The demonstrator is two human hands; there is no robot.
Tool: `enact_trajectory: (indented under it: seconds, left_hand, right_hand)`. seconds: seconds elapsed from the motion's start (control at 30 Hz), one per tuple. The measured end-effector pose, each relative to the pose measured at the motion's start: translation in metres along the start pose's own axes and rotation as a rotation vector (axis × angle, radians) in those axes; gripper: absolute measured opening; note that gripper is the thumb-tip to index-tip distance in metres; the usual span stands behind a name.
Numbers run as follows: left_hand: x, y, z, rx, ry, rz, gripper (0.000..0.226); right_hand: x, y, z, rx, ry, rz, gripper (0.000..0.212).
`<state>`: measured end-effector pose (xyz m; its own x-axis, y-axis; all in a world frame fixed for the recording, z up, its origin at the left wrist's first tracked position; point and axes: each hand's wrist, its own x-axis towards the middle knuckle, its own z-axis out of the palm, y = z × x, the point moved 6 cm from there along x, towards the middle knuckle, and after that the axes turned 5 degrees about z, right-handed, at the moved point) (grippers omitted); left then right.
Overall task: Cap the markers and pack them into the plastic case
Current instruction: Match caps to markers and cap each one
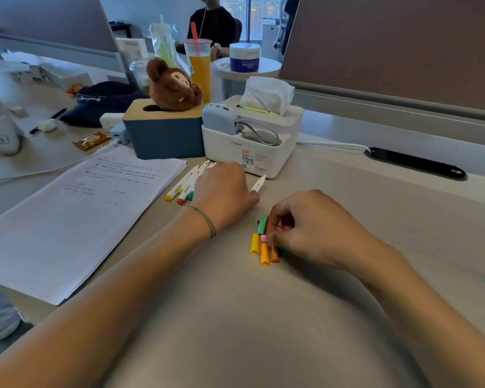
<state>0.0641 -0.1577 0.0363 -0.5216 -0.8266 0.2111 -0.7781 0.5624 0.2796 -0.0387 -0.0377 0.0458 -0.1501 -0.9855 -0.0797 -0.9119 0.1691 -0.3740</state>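
Several uncapped white markers [186, 183] lie side by side next to a sheaf of paper, their yellow, red and green ends towards me. My left hand [221, 191] rests over them, closed around one white marker [258, 184] whose tip sticks out to the right. A cluster of loose caps lies on the desk: green [262, 224], yellow [254, 243], two orange [264, 254] and a small pink cap [264, 238]. My right hand [300, 228] is curled over this cluster, fingertips pinched at the pink cap. No plastic case is visible.
A white organiser box [252, 147] with tissues and a blue tissue box [165, 135] with a plush toy stand just behind the markers. A sheaf of printed paper [76, 214] lies at the left. A drink cup [200, 65] and a seated person are farther back.
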Motion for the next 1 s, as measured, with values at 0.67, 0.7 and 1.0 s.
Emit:
enact_trajectory:
  seconds: [0.67,0.7,1.0]
  left_hand:
    - [0.001,0.008,0.008,-1.155,-0.263,-0.182,0.023]
    - [0.002,0.014,0.008,-1.164,-0.291,-0.152,0.022]
    - [-0.017,0.019,0.006,-1.039,-0.349,0.008,0.017]
  right_hand:
    - [0.016,0.033,-0.029,0.600,0.186,0.149,0.004]
    - [0.019,0.042,-0.036,0.801,0.229,0.188,0.004]
    - [0.029,0.070,-0.032,1.389,0.367,0.390,0.008]
